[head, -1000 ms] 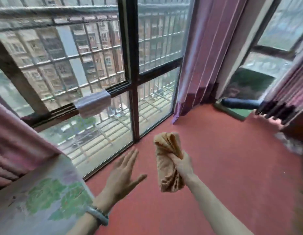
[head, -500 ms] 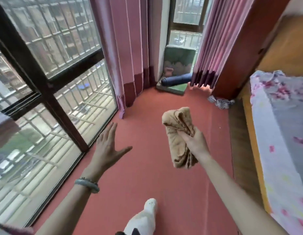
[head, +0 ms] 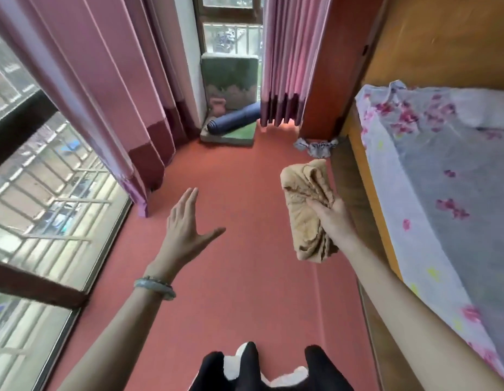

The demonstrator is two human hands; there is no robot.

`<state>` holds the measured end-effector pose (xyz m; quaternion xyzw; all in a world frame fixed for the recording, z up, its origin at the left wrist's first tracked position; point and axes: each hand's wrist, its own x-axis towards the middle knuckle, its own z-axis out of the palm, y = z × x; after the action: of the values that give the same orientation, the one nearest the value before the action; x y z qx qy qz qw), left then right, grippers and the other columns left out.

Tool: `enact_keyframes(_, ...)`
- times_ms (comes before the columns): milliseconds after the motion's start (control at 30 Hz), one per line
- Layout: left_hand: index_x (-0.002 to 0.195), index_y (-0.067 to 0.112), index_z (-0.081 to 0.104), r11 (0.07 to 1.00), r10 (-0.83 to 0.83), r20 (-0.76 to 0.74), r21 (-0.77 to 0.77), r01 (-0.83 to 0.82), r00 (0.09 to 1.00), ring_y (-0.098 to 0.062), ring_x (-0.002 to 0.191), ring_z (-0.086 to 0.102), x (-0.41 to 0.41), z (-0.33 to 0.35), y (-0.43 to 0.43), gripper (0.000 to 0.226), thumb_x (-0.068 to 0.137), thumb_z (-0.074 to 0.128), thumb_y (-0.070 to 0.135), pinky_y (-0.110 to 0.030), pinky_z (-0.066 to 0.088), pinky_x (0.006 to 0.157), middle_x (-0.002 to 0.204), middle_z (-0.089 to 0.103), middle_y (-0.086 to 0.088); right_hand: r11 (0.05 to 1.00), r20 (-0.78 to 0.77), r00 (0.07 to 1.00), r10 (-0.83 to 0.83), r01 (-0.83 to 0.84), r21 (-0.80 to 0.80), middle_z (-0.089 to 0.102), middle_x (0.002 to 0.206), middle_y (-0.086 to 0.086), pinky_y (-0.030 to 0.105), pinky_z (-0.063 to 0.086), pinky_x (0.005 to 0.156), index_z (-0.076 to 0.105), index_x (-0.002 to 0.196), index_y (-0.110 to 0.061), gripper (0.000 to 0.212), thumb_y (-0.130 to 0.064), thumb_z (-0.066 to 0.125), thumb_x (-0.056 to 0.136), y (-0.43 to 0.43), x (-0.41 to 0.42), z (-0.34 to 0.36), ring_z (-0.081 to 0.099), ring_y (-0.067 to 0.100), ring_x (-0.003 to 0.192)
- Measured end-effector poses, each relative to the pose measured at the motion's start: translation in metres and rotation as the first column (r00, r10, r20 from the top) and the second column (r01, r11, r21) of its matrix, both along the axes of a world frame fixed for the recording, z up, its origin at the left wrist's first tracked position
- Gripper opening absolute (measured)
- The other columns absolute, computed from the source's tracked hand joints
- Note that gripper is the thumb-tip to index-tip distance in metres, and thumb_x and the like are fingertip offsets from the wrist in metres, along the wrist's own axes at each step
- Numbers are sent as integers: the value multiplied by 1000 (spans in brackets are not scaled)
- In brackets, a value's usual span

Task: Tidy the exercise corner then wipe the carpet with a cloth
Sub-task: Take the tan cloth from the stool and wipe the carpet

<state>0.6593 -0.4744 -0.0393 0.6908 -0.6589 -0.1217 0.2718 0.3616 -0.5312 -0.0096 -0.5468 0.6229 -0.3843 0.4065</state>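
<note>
1. My right hand (head: 334,218) grips the crumpled tan terry cloth (head: 307,210) around its middle, fingers curled into the folds. The cloth is held in the air above the red carpet (head: 245,292), not touching it.
2. The cloth's long axis runs near-to-far, with a bunched end sticking out on each side of the fist.
3. My left hand (head: 185,230) holds nothing: fingers straight and together, thumb spread wide.
4. The exercise corner is straight ahead at the far end of the carpet, well apart from both hands. I judge the free left hand the nearer.
5. Count there: one rolled dark-blue mat (head: 233,118) lying on one flat green pad (head: 236,136), one upright green cushion (head: 229,77), one pink kettlebell (head: 217,106).
6. One grey crumpled rag (head: 315,146) lies by the bed (head: 442,193).
</note>
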Motion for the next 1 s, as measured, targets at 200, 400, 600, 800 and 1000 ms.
enact_keyframes(200,149,16,18,999,-48,-6,16,48,999,-26,140,21,-42,-2,-84,100,72,72,50,-41,18,113,154,21,-7,998,65,996,-67,66,18,64,105,-10,32,46,91,57,117,-23,41,-38,61,79,-74,-51,-11,59,16,106)
enact_keyframes(400,149,17,17,999,-2,-30,40,3,1000,-25,141,19,-101,-20,-160,99,72,70,52,-41,18,113,155,19,-6,1000,58,998,-16,15,18,63,103,-11,31,45,89,56,118,-18,38,-34,60,84,-166,-114,-27,58,14,105)
enact_keyframes(600,149,17,16,987,147,-47,73,-144,988,-27,141,19,-184,-29,-233,100,73,72,50,-42,18,114,155,18,-8,992,35,992,118,-119,31,64,106,-7,37,46,94,55,116,-21,32,-32,60,86,-283,-180,-26,58,18,107)
enact_keyframes(800,150,20,14,970,233,-38,81,-230,972,-26,141,16,-259,-18,-290,99,74,70,51,-41,15,115,155,15,-7,960,32,961,275,-276,48,61,106,-13,30,41,97,54,119,-22,29,-25,58,90,-381,-230,-4,56,12,109)
enact_keyframes(1000,150,21,13,937,345,-32,79,-341,938,-26,142,15,-276,-13,-341,100,73,70,52,-41,15,115,156,14,-7,921,22,921,388,-388,21,58,105,-12,21,37,87,53,119,-20,28,-21,59,91,-461,-233,8,53,8,103)
